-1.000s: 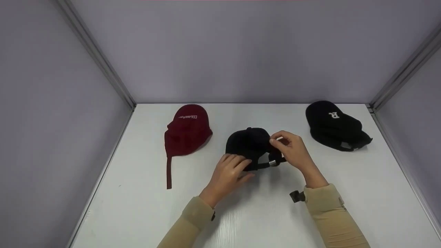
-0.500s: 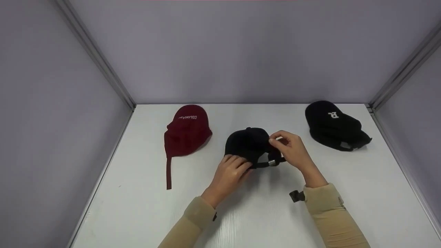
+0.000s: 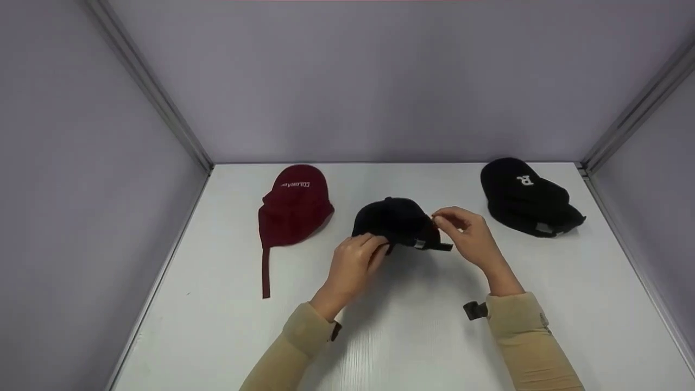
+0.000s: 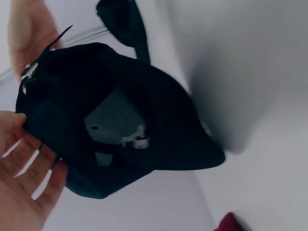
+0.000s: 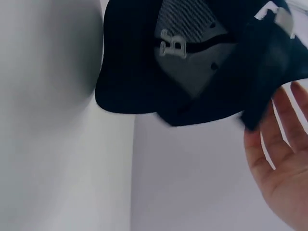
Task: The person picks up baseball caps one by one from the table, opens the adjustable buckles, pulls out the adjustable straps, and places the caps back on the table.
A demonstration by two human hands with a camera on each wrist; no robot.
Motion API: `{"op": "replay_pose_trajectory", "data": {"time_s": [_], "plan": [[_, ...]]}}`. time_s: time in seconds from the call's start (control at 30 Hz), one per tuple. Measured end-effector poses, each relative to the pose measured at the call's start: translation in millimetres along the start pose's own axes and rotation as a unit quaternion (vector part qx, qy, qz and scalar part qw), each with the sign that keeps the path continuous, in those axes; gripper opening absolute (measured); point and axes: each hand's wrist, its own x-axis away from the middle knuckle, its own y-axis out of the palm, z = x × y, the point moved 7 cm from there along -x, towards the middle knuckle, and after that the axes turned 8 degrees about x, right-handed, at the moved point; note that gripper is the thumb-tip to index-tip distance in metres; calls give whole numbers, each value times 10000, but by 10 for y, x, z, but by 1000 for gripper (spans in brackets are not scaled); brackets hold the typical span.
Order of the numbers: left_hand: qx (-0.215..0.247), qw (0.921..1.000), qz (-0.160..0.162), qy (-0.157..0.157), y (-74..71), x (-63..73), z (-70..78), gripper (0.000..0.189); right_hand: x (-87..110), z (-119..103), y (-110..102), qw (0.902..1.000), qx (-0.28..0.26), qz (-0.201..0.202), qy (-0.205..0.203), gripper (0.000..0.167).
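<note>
A black baseball cap (image 3: 393, 217) is held over the middle of the white table, its open underside showing in the left wrist view. My left hand (image 3: 350, 266) grips its near left edge, the thumb on the rim and the fingers behind the fabric. At the cap's right side, my right hand (image 3: 469, 236) pinches the edge between thumb and index finger; its other fingers extend behind the cap in the right wrist view. A back strap with a metal buckle (image 3: 419, 244) sticks out toward the right hand. Inside the crown shows white letter-shaped stitching (image 5: 173, 45).
A dark red cap (image 3: 296, 212) with white lettering lies at the back left, its long strap (image 3: 266, 274) trailing forward. Another black cap (image 3: 524, 201) with a white R lies at the back right. Grey walls (image 3: 402, 81) enclose the table (image 3: 217, 326) behind and on both sides.
The middle cap has tipped, so its rear opening no longer shows and the strap sits higher. My left hand has shifted up and left; my right hand slightly to the right.
</note>
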Motion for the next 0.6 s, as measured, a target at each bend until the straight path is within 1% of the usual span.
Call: {"op": "replay_pose_trajectory", "data": {"time_s": [0.1,0.17,0.27,0.33,0.4,0.47,0.6], "plan": [[216,9994,35,-262,-71,-95,-48,7,29,117,-48,9993,-309,207,48,18],[299,9988,37,-389,-113,-162,-73,9,63,215,-72,9985,-423,332,141,20],[318,9982,5,-514,-153,-247,-97,11,133,391,-90,9970,-443,509,381,22],[301,9979,-41,-568,-162,-291,-109,11,185,503,-74,9958,-461,542,570,23],[267,9976,-97,-636,-161,-324,-122,11,235,598,-27,9948,-516,462,745,25],[218,9972,-151,-692,-155,-345,-134,11,276,667,44,9943,-542,280,875,27],[164,9968,-209,-757,-144,-374,-141,11,321,728,197,9939,-523,-100,967,29]]}}
